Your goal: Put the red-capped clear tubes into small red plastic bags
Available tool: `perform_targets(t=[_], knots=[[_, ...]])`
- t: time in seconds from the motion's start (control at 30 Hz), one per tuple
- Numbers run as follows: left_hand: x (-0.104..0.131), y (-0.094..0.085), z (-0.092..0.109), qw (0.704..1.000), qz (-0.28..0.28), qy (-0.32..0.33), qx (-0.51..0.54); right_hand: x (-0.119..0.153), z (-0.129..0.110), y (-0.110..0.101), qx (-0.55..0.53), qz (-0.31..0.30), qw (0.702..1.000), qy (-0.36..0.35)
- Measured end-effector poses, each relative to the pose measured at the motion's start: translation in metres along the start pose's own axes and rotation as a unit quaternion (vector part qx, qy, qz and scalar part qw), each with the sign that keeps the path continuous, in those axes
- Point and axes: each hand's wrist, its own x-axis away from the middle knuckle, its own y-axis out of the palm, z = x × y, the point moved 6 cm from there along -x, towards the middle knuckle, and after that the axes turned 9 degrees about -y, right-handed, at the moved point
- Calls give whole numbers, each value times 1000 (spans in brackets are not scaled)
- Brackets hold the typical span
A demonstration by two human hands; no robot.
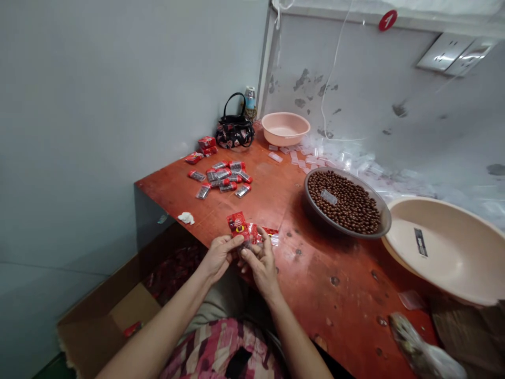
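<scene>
Here, two hands [220, 257] [263, 264] hold one packet [238, 227].

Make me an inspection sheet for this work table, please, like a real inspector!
Surface: red tabletop, dark worn spots.
Job's things: red packet held; small packs piled; brown balls in a gray bowl.
Clutter: flowered handbag, crumpled white tissue near the edge.
Hands: left hand and right hand, fingers pinching the packet.
Cables: thin white cord hanging by the wall.
Surroundings: scuffed wall, wall sockets, cardboard box below.

A pink, maroon and cream patterned garment [215, 350] with a black patch [239, 363], over pale greyish legwear [226, 295].
</scene>
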Motion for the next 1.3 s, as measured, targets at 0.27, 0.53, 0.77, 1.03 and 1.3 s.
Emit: perform_targets(t=[0.27,0.53,0.77,1.03,1.3], knots=[[0,-4,-1,999,-28,-21,0,5,-12,0,59,5,998,-18],[11,-7,7,973,136,104,-155,0,-1,0,-29,-5,999,18],[6,8,-9,996,62,43,50,4,-11,-7,123,46,990,-44],[5,4,-20,995,87,48,24,6,2,-5,27,37,999,-4],[5,11,-27,993,-4,10,121,2,12,-2,-165,19,983,73]])
